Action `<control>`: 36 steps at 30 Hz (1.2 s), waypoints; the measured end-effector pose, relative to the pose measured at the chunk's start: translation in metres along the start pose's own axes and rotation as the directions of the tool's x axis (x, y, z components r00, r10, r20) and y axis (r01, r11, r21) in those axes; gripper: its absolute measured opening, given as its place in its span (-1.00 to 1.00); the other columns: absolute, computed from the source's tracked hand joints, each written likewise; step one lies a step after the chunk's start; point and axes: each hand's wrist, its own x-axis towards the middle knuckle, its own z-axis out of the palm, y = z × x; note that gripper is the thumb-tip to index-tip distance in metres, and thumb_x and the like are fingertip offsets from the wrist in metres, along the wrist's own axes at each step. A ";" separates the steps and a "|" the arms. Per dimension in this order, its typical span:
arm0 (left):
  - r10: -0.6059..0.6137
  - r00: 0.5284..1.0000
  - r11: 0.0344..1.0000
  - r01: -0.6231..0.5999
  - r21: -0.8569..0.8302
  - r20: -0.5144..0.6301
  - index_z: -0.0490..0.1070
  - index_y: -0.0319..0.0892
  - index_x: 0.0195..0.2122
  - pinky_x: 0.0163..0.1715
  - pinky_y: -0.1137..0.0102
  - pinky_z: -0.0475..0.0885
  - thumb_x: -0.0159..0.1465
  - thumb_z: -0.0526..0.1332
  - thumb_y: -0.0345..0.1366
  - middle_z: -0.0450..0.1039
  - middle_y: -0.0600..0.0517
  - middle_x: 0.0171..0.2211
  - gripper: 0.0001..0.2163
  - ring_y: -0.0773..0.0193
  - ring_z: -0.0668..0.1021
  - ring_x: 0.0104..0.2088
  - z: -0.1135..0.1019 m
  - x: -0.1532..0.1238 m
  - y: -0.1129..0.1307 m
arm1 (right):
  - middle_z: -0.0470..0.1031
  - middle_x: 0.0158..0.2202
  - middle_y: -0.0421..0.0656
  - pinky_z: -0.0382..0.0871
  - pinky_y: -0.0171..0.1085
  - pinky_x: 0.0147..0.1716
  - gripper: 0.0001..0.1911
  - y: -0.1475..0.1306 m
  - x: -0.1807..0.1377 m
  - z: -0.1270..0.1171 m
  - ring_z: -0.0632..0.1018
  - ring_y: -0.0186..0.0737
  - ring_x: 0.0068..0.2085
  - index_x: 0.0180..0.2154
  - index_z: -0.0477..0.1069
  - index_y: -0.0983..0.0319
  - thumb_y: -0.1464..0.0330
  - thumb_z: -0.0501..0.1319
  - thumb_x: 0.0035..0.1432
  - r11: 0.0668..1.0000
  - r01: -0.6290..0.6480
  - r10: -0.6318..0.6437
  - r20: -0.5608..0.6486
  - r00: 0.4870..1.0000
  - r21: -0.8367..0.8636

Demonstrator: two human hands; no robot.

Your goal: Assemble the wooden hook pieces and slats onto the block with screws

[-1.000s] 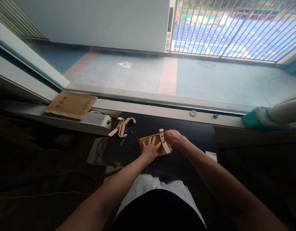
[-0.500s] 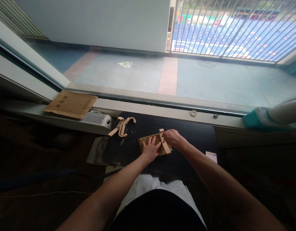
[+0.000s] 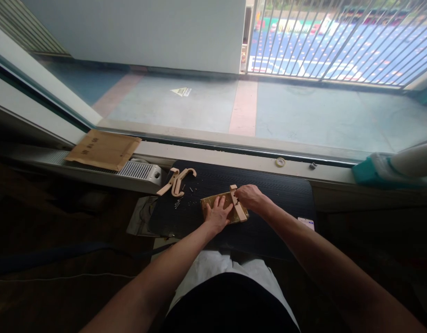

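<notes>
A flat, gold-brown wrapped block (image 3: 208,203) lies on the dark table (image 3: 269,231). My left hand (image 3: 219,212) presses down on it with the fingers spread. Across the block's right side lies a pale wooden piece (image 3: 240,212) with a raised far end. My right hand (image 3: 248,196) is closed at this piece, over small dark marks on it; whatever the fingers hold is hidden. Two curved wooden hooks (image 3: 178,181) rest at the table's far left. Several small screws or pins (image 3: 178,203) are scattered close to them.
A phone (image 3: 305,224) lies at the table's right edge. On the window sill sit a roll of tape (image 3: 280,162) and a small grey object (image 3: 313,165). A brown envelope (image 3: 104,150) rests on the radiator (image 3: 144,170). A teal bin (image 3: 371,172) stands at the right.
The view has shifted very slightly. My left hand stays flat on the block, and my right hand remains closed at the wooden piece with hardly any movement.
</notes>
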 end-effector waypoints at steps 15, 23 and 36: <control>-0.002 1.000 1.000 0.002 -0.006 0.011 0.04 0.11 0.22 0.04 -0.24 0.03 0.15 0.20 -0.12 -0.18 -0.11 0.31 -0.40 -0.13 -0.10 0.28 0.000 0.001 0.000 | 0.54 -0.20 0.06 0.38 -0.32 -0.23 -0.72 0.002 0.004 0.007 0.54 -0.14 -0.14 -0.15 0.47 0.30 0.43 0.04 0.17 0.997 -0.045 0.044 0.019 0.999 0.059; 0.000 1.000 1.000 0.000 -0.005 0.007 0.04 0.11 0.21 0.04 -0.24 0.03 0.15 0.20 -0.13 -0.20 -0.12 0.32 -0.40 -0.11 -0.09 0.28 0.001 0.001 0.000 | 0.55 -0.23 0.05 0.39 -0.31 -0.24 -0.72 0.002 0.001 -0.002 0.55 -0.11 -0.15 -0.20 0.50 0.32 0.50 0.03 0.15 0.999 0.045 -0.045 -0.004 0.999 0.002; -0.012 0.999 1.000 0.013 -0.020 0.033 0.02 0.12 0.22 0.05 -0.25 0.00 0.15 0.19 -0.14 -0.21 -0.09 0.32 -0.39 -0.14 -0.12 0.28 -0.002 0.002 0.001 | 0.55 -0.21 0.05 0.39 -0.35 -0.26 -0.73 0.004 0.007 0.007 0.55 -0.14 -0.16 -0.17 0.48 0.30 0.42 0.06 0.17 0.997 -0.032 0.031 0.018 0.999 0.064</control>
